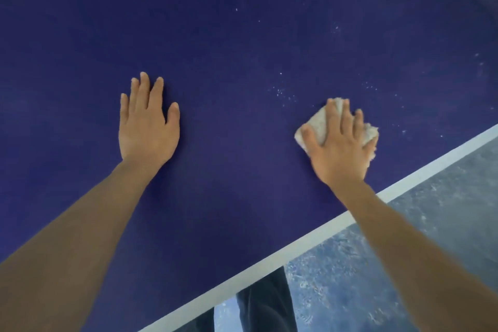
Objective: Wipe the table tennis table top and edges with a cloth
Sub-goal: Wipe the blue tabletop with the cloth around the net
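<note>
Cloth (pixel 319 121), crumpled white, pressed under my spread right hand (pixel 339 151) near white edge stripe (pixel 296 245) | left hand (pixel 147 127) flat on blue tabletop (pixel 242 35), farther in.

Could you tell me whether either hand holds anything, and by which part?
Neither grips: right hand presses flat atop the crumpled white cloth; left hand rests on blue table.

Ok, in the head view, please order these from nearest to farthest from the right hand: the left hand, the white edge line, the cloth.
1. Cloth: under the right hand, touching it.
2. White edge line: just behind that hand, toward the person.
3. Left hand: far to the left, flat on the blue table top.
</note>
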